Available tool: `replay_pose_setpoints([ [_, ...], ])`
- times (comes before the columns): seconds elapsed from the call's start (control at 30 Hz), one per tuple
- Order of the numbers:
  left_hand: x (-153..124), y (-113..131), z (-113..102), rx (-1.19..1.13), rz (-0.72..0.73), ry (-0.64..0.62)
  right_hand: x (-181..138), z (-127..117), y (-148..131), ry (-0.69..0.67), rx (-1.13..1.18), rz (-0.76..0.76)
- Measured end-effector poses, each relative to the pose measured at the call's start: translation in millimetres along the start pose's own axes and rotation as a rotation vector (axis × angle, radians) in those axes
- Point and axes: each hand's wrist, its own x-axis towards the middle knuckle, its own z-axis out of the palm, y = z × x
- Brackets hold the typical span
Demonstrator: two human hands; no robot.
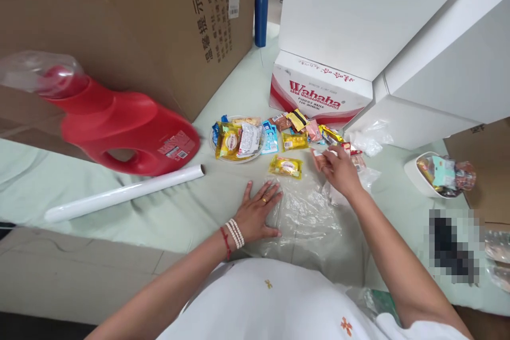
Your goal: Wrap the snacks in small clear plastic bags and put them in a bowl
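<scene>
My left hand (257,215) lies flat on the pale green cloth with its fingers spread, at the edge of a crumpled clear plastic bag (305,218). The fingers of my right hand (341,170) are closed on a reddish-brown snack packet (317,159), partly hidden by them. Left of that packet is a yellow snack packet (286,167), with another yellow packet (295,141) just behind. Several small wrapped snacks lie in a loose row before the white carton. Snack packets also fill a round plate (255,159), among them a white printed packet (249,139).
A big red jug-shaped bottle (131,122) and a white roll (127,192) lie at left, by a large brown carton (159,21). The Wahaha carton (321,90) stands behind. At right are a white tub (418,178) of snacks and a blurred-out dark item (452,247).
</scene>
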Motion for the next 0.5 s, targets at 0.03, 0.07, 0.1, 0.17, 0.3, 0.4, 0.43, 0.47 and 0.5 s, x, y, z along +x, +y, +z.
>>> replay_pose_setpoints([
  [0.03, 1, 0, -1, 0.002, -0.005, -0.010, -14, -9, 3, 0.016, 0.049, 0.069],
  [0.07, 3, 1, -3, 0.007, -0.012, -0.022, -27, -18, 3, 0.013, 0.094, 0.136],
  [0.1, 5, 2, -4, 0.016, -0.022, -0.037, -40, -26, 0, -0.004, 0.136, 0.192],
  [0.17, 9, 5, -8, 0.037, -0.043, -0.072, -63, -40, -15, -0.059, 0.214, 0.229],
  [0.3, 13, 11, -14, 0.062, -0.070, -0.128, -86, -37, -74, -0.179, 0.199, 0.114],
  [0.4, 3, 10, -15, 0.066, -0.076, -0.120, -88, -11, -113, -0.307, 0.028, 0.064],
  [0.43, -3, 8, -15, 0.067, -0.076, -0.111, -89, -2, -119, -0.338, 0.005, 0.053],
  [0.47, -10, 4, -15, 0.069, -0.073, -0.100, -92, 6, -122, -0.355, 0.018, 0.044],
  [0.5, -19, 0, -16, 0.070, -0.069, -0.087, -97, 12, -121, -0.355, 0.070, 0.033],
])
